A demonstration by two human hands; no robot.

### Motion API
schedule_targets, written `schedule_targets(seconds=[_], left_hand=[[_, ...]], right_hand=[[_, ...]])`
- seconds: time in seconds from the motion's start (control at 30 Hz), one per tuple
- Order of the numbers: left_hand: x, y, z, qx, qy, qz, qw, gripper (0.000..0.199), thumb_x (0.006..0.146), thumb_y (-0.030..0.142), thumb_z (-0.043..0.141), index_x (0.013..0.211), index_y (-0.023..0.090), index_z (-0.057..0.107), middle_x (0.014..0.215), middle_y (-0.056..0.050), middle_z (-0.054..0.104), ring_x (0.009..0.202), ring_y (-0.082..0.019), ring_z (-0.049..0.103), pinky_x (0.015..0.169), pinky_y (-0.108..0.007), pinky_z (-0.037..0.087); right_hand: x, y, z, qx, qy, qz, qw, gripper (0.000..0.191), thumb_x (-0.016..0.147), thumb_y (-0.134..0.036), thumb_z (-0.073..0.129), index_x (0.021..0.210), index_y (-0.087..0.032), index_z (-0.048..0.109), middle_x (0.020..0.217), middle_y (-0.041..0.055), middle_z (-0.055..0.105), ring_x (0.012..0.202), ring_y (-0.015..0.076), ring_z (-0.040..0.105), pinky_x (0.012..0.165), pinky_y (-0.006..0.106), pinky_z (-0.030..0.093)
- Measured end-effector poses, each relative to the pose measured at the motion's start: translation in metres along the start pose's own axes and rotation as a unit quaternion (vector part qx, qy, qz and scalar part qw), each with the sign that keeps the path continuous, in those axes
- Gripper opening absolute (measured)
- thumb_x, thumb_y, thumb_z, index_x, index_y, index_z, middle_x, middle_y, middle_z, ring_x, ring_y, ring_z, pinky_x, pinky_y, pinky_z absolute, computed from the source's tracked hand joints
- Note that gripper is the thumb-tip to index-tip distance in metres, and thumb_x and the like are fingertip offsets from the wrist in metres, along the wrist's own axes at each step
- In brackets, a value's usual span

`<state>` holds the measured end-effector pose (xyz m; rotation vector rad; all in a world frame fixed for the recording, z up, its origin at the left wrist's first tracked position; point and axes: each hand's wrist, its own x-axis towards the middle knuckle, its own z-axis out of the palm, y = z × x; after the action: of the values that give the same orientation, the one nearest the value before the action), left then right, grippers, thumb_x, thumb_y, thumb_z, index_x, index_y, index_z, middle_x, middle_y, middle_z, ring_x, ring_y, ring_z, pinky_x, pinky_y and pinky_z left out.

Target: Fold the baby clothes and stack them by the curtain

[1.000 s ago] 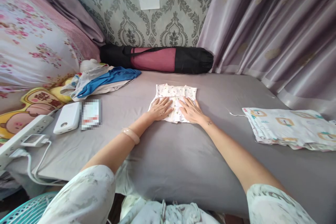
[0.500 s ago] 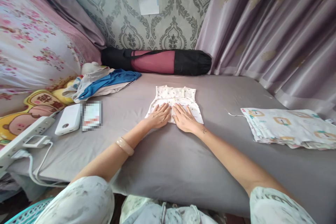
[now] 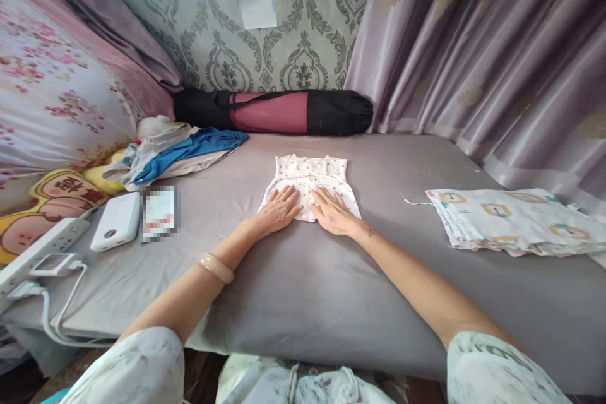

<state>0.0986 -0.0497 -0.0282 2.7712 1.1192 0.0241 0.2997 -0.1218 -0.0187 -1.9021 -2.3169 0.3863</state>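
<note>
White cloth with a fine scattered print makes up the small garment [image 3: 310, 168], which lies flat near the middle of the grey-sheeted bed [image 3: 303, 293]. From where I stand, the person's left hand [image 3: 280, 207] rests palm down on its near left part, and the right hand [image 3: 334, 210] on its near right part. Both are flattened with fingers slightly spread, gripping nothing, and a narrow strip of cloth shows between them.

I take the step in hand to be smoothing. It should go best with light, even pressure, stroking from the middle out to the left and right edges, both palms together so the centre doesn't skew. The far band looks a little ridged and probably deserves a pass of its own. Pressing too hard might drag the sheet along and raise new creases. The hands cover part of the near hem, so I can't tell whether all of it lies straight; lifting the wrists would let one check.

Well apart to the right lies a folded patterned cloth [image 3: 514, 218]; a blue cloth [image 3: 189, 148] sits far left, clear of the work.
</note>
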Motion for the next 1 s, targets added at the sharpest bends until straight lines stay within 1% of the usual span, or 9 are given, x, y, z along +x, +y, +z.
schedule_targets(seconds=[0.1, 0.27, 0.47, 0.6, 0.7, 0.77, 0.87, 0.93, 1.0], left_hand=[[-0.004, -0.017, -0.001, 0.035, 0.033, -0.02, 0.999, 0.059, 0.1, 0.046, 0.02, 0.148, 0.015, 0.033, 0.158, -0.013, 0.025, 0.147, -0.025, 0.015, 0.119, -0.05, 0.012], [-0.006, -0.038, 0.002, 0.034, 0.022, -0.045, 0.998, 0.063, 0.099, 0.05, 0.018, 0.149, 0.013, 0.03, 0.157, -0.014, 0.026, 0.147, -0.026, 0.017, 0.118, -0.047, 0.016], [-0.004, -0.04, 0.006, 0.026, 0.02, -0.049, 0.998, 0.065, 0.099, 0.053, 0.016, 0.151, 0.016, 0.028, 0.158, -0.013, 0.024, 0.147, -0.026, 0.015, 0.117, -0.049, 0.016], [-0.008, -0.038, 0.001, 0.02, 0.02, -0.039, 0.999, 0.062, 0.099, 0.052, 0.016, 0.149, 0.018, 0.031, 0.157, -0.012, 0.027, 0.147, -0.027, 0.018, 0.116, -0.055, 0.017], [-0.015, -0.034, -0.007, 0.017, 0.037, -0.002, 0.999, 0.059, 0.098, 0.056, 0.022, 0.142, 0.021, 0.042, 0.153, -0.012, 0.034, 0.144, -0.029, 0.023, 0.115, -0.055, 0.018], [-0.021, -0.033, -0.013, 0.015, 0.057, 0.041, 0.997, 0.059, 0.095, 0.06, 0.032, 0.136, 0.022, 0.049, 0.147, -0.014, 0.04, 0.138, -0.03, 0.033, 0.113, -0.052, 0.023], [-0.029, -0.035, -0.019, 0.009, 0.082, 0.091, 0.992, 0.053, 0.091, 0.061, 0.042, 0.124, 0.024, 0.06, 0.129, -0.013, 0.052, 0.118, -0.028, 0.049, 0.102, -0.045, 0.036], [-0.033, -0.037, -0.022, 0.002, 0.076, 0.12, 0.99, 0.046, 0.094, 0.056, 0.042, 0.116, 0.023, 0.064, 0.116, -0.011, 0.058, 0.107, -0.025, 0.054, 0.095, -0.04, 0.041], [-0.035, -0.039, -0.024, -0.003, 0.059, 0.155, 0.986, 0.042, 0.098, 0.049, 0.036, 0.111, 0.021, 0.065, 0.108, -0.01, 0.06, 0.101, -0.022, 0.056, 0.091, -0.034, 0.043]], right_hand=[[-0.007, 0.02, -0.007, -0.041, 0.029, 0.042, 0.998, 0.066, 0.098, -0.046, 0.013, 0.153, -0.009, 0.021, 0.161, 0.011, 0.014, 0.148, 0.0218, 0.009, 0.119, 0.046, 0.003], [-0.017, 0.044, -0.007, -0.065, 0.024, 0.097, 0.993, 0.065, 0.098, -0.043, 0.016, 0.151, -0.008, 0.025, 0.16, 0.012, 0.016, 0.148, 0.023, 0.011, 0.119, 0.047, 0.009], [-0.016, 0.048, -0.003, -0.058, 0.027, 0.096, 0.993, 0.066, 0.098, -0.045, 0.015, 0.151, -0.007, 0.026, 0.16, 0.0124, 0.016, 0.148, 0.0231, 0.01, 0.119, 0.047, 0.011], [-0.018, 0.049, -0.003, -0.052, 0.022, 0.085, 0.995, 0.066, 0.098, -0.047, 0.016, 0.152, -0.011, 0.025, 0.16, 0.0114, 0.016, 0.148, 0.0232, 0.01, 0.119, 0.048, 0.011], [-0.027, 0.048, -0.004, -0.044, 0.028, 0.045, 0.998, 0.063, 0.099, -0.046, 0.02, 0.151, -0.013, 0.028, 0.159, 0.0111, 0.02, 0.147, 0.0233, 0.014, 0.119, 0.049, 0.009], [-0.035, 0.045, -0.006, -0.045, 0.043, 0.002, 0.998, 0.059, 0.099, -0.045, 0.024, 0.148, -0.015, 0.035, 0.158, 0.0109, 0.026, 0.146, 0.024, 0.018, 0.118, 0.048, 0.011], [-0.049, 0.042, -0.01, -0.042, 0.075, -0.051, 0.995, 0.048, 0.098, -0.043, 0.033, 0.137, -0.02, 0.051, 0.151, 0.0093, 0.039, 0.139, 0.0244, 0.033, 0.114, 0.041, 0.026], [-0.056, 0.042, -0.014, -0.04, 0.087, -0.07, 0.993, 0.04, 0.098, -0.04, 0.038, 0.127, -0.023, 0.06, 0.139, 0.0085, 0.051, 0.127, 0.0239, 0.045, 0.105, 0.036, 0.038], [-0.061, 0.043, -0.017, -0.052, 0.085, -0.083, 0.991, 0.035, 0.099, -0.036, 0.038, 0.118, -0.024, 0.065, 0.125, 0.0084, 0.059, 0.115, 0.0232, 0.053, 0.096, 0.034, 0.044]])
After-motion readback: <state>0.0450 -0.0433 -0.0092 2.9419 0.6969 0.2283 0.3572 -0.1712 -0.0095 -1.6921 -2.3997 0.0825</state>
